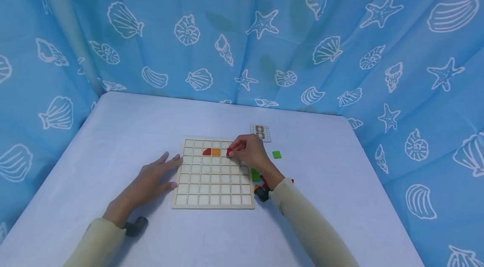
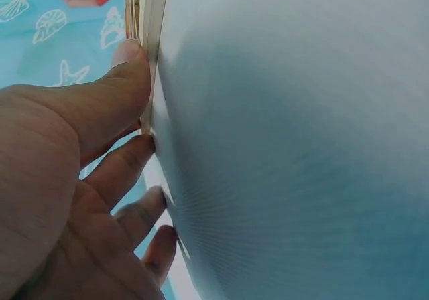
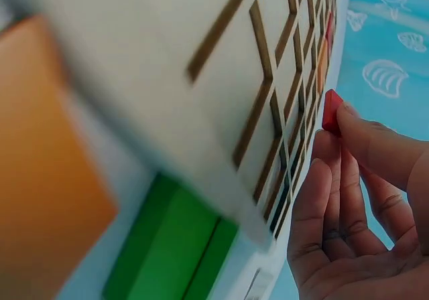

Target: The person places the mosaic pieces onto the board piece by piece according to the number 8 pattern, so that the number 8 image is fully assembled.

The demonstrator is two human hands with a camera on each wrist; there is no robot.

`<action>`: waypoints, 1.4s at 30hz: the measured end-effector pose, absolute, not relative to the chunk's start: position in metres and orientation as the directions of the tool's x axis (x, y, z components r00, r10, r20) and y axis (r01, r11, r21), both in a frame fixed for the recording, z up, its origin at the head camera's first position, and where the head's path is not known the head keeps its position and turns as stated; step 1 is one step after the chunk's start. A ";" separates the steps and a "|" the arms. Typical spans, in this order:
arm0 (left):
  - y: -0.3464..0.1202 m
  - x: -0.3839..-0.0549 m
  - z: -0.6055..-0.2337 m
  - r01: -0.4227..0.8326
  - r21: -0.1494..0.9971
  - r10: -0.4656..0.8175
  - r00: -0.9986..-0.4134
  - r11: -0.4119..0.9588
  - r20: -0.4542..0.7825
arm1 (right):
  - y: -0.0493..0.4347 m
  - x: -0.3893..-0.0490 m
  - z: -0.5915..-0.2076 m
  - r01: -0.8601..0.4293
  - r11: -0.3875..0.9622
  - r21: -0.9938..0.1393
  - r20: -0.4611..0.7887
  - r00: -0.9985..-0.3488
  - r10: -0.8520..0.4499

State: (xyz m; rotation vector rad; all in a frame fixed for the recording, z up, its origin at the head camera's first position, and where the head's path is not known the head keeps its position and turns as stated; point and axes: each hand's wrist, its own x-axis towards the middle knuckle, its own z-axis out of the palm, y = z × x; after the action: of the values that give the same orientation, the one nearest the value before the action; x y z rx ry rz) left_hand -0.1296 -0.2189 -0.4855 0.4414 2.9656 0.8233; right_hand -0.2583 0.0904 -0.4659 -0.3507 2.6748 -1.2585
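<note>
A pale wooden grid board [image 1: 214,207] lies flat on the table. In its second row from the far edge sit a red quarter-round tile [image 1: 207,152] and an orange square tile [image 1: 216,152]. My right hand [image 1: 249,151] pinches a red tile [image 3: 331,112] between thumb and fingertips, just above the board's far right part. My left hand [image 1: 153,178] rests at the board's left edge, its fingers spread and fairly straight. In the left wrist view the thumb [image 2: 127,79] and fingertips touch the board's rim.
A small printed pattern card [image 1: 266,133] lies beyond the board's far right corner. A green square tile [image 1: 277,154] lies right of the board. More green tiles [image 1: 256,175], orange and red pieces lie partly hidden beneath the right wrist. A blue shell-print curtain [image 1: 242,40] surrounds the table.
</note>
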 end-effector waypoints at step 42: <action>-0.217 -0.129 -0.483 0.250 0.521 0.273 -0.961 0.816 0.033 | 0.134 -0.257 -0.462 -0.014 0.650 -0.760 -0.091 -0.988 -0.128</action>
State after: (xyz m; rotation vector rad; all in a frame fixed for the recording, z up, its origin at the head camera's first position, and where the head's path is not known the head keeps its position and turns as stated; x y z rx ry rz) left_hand -0.1285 -0.2173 -0.4827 0.4253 2.9524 0.8383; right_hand -0.2566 0.1342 -0.4618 -0.1186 2.7276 -1.2549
